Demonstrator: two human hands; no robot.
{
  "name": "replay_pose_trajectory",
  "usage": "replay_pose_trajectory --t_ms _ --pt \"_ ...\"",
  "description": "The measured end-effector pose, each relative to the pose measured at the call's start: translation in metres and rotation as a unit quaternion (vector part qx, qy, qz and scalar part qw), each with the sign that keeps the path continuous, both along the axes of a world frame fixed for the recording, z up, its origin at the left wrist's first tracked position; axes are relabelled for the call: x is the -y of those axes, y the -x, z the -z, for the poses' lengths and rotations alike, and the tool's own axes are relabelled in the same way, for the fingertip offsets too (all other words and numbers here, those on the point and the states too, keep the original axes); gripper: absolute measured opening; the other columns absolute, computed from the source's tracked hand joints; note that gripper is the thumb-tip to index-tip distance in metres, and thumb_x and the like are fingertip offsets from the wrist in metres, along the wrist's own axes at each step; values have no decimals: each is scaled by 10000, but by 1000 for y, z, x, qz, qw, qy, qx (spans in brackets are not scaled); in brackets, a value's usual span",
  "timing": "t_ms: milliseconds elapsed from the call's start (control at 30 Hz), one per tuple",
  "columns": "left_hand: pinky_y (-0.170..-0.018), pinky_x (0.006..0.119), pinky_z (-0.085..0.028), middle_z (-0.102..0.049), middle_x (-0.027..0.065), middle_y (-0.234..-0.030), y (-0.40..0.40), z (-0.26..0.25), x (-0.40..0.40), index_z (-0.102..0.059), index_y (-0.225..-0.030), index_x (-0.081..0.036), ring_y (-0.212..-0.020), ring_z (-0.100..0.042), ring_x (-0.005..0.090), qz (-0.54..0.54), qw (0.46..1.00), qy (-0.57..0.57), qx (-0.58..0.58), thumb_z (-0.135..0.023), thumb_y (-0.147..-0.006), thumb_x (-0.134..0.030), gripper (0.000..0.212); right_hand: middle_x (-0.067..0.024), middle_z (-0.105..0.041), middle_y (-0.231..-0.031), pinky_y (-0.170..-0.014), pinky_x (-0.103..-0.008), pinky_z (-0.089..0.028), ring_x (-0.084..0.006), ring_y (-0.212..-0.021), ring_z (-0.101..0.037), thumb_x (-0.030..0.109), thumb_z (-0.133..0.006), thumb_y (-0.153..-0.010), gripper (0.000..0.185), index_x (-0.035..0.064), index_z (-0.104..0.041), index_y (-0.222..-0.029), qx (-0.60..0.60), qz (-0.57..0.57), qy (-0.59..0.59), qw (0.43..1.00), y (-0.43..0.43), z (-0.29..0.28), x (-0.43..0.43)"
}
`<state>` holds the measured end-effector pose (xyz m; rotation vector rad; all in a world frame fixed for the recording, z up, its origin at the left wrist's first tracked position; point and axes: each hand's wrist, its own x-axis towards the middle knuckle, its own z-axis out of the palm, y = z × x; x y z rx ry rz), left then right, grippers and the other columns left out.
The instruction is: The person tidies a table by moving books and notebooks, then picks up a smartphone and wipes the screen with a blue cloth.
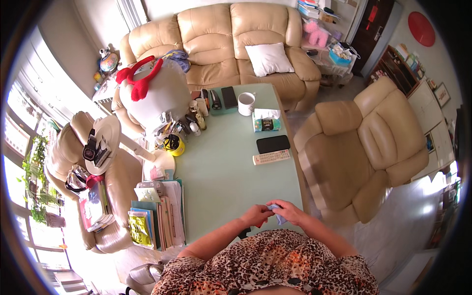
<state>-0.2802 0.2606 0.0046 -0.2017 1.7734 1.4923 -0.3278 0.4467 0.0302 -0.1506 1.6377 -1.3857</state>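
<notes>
A small pale blue cloth (281, 219) is between my hands, just over the near edge of the table. My right hand (290, 211) grips it from the right, and part of it hangs below the fingers. The fingertips of my left hand (256, 215) meet the cloth from the left. Something small and red (259, 224) peeks out under the left hand; what it is cannot be made out. Beyond my hands lie a cream remote control (271, 158) and a black smartphone (273, 144) on the pale green tabletop (217, 177).
A white mug (246, 103) and a tissue pack (266, 122) stand farther back. Books and folders (167, 217) are stacked at the left, near a yellow container (176, 148) and a round-based white stand (162, 164). A beige recliner (343, 162) is close on the right.
</notes>
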Motion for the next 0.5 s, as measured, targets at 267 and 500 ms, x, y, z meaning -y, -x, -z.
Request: replay_pose_trajectory --t_ms 267,500 --pt "-574 261 -464 -645 22 -720 -11 -21 10 -665 -883 -34 -632 -570 86 5 997 5 77 -587 -891 -313 290 -56 -599 -918 -664 -261 -471 -124 -795 -572 105 -531 -862 332 36 -556 -1185 66 -27 -34 997 4 7 -13" --pt "-462 252 -417 -629 47 -716 -22 -8 -22 -648 -1037 -32 -511 -514 84 -66 996 6 52 -613 -878 -292 307 -69 -600 -1034 -773 -323 -506 -162 -942 -588 222 -507 -948 291 53 -541 -1183 252 81 85 961 23 44 -30"
